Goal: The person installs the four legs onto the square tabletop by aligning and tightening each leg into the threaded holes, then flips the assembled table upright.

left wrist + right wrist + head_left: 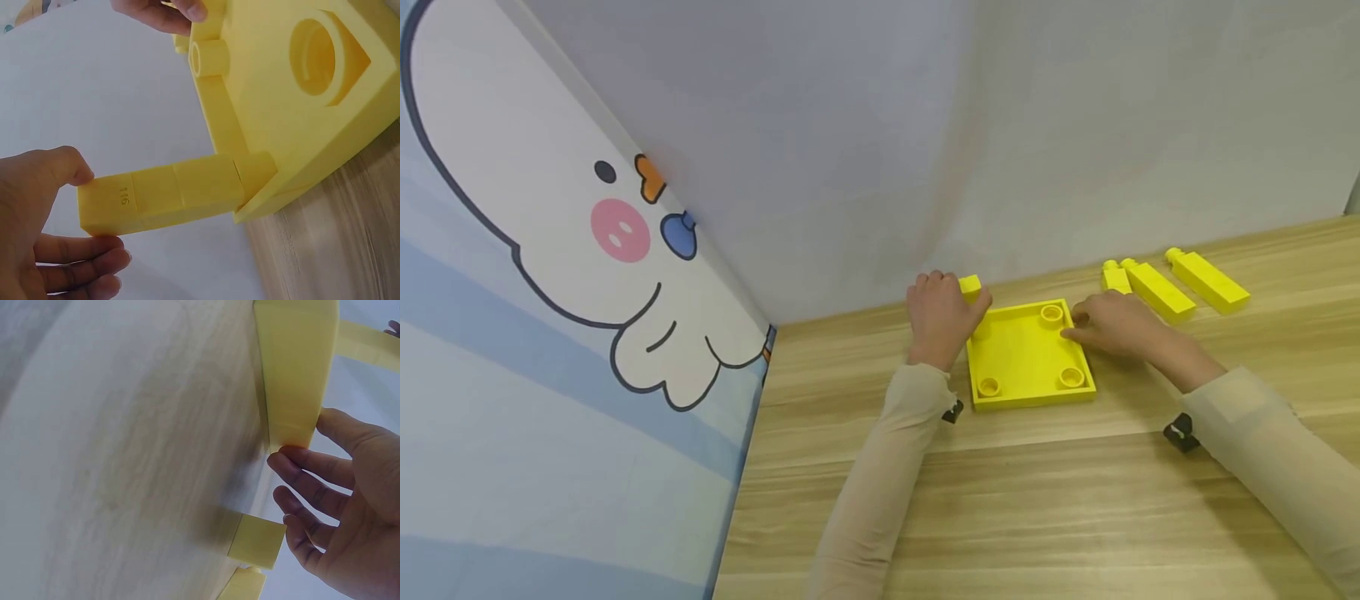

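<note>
A square yellow panel (1026,354) with a raised rim and round corner sockets lies on the wooden table. My left hand (942,312) pinches the top end of a yellow square leg (159,194) between thumb and fingers. That leg stands upright at the panel's far left corner, its lower end right at the socket (257,170), which it partly hides in the head view. With thumb over the rim and fingers outside, my right hand (1116,323) holds the panel near its far right corner. The right wrist view shows those fingertips (284,464) against the panel's outer side.
Two long yellow legs (1210,279) (1159,292) with round pegs lie to the right, beside another yellow leg (1117,277) partly covered by my right hand. A pale wall (1150,125) rises behind the table. On the left stands a board (550,208) with a cartoon figure.
</note>
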A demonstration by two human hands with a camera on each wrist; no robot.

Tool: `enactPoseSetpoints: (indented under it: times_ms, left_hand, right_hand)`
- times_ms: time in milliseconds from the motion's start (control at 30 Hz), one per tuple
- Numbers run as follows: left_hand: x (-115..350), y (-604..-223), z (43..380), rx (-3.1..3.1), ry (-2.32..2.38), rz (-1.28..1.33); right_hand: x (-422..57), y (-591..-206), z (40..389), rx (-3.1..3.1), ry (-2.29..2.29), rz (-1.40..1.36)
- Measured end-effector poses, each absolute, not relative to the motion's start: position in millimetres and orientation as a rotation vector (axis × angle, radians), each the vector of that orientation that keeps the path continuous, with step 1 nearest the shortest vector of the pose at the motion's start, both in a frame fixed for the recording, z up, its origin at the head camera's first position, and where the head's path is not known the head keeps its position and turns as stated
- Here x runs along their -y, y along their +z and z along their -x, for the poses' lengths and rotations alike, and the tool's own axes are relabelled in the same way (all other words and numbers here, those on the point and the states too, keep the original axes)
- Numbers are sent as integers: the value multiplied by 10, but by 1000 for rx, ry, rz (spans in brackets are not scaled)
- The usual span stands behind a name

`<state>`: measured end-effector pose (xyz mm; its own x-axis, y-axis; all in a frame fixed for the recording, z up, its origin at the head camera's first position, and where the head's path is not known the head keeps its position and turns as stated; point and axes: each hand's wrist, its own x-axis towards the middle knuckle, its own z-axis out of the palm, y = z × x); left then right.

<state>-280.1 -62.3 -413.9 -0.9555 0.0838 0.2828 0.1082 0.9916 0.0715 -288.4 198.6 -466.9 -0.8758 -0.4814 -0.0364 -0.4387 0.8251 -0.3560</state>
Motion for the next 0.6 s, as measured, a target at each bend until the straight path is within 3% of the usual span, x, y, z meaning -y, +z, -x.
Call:
enactPoseSetpoints:
  times_ms: [600]
  left_hand:
    - [719, -4198, 2815, 2891, -417, 368]
  right_hand:
    - [-1987, -4685, 2908, -2885, -503, 732]
